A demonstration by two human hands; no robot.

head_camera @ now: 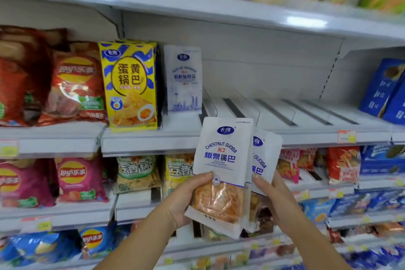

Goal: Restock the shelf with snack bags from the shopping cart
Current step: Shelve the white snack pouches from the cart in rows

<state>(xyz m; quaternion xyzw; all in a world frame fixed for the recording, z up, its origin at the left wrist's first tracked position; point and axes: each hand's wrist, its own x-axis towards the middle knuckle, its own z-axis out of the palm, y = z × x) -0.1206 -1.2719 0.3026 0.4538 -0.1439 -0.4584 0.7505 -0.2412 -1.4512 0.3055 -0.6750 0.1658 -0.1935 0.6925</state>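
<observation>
So you've got two of the white snack bags up in front of the shelves, one per hand. Your left hand point(188, 199) grips the front bag point(223, 160) by its lower left side, thumb across the face and fingers tucked behind. It's a white pouch with a blue oval logo up top, "CHESTNUT GUOBA K2" plus blue Chinese lettering. A clear window at the bottom shows orange-brown crispy pieces. Your right hand point(279, 201) holds the second bag point(266, 153). It has the same design and is mostly hidden behind the first one, with your thumb on its front near the lower part. Both bags are roughly upright, leaning a bit, held up in front of the lip of the middle shelf point(153, 144) and not resting on it.

On that shelf, one matching white bag point(183, 81) stands upright toward the back. It's right beside a yellow bag point(130, 85) with an egg picture, and red chip bags point(74, 85) sit further left. Right of the white bag are clear dividers point(210, 103) with dark strips running back, and there are blue bags point(385, 92) at the far right end. An orange price tag point(346, 137) sits on the shelf lip. The shelf below holds pink chip bags point(81, 180) and pale green-and-yellow bags point(138, 173).
</observation>
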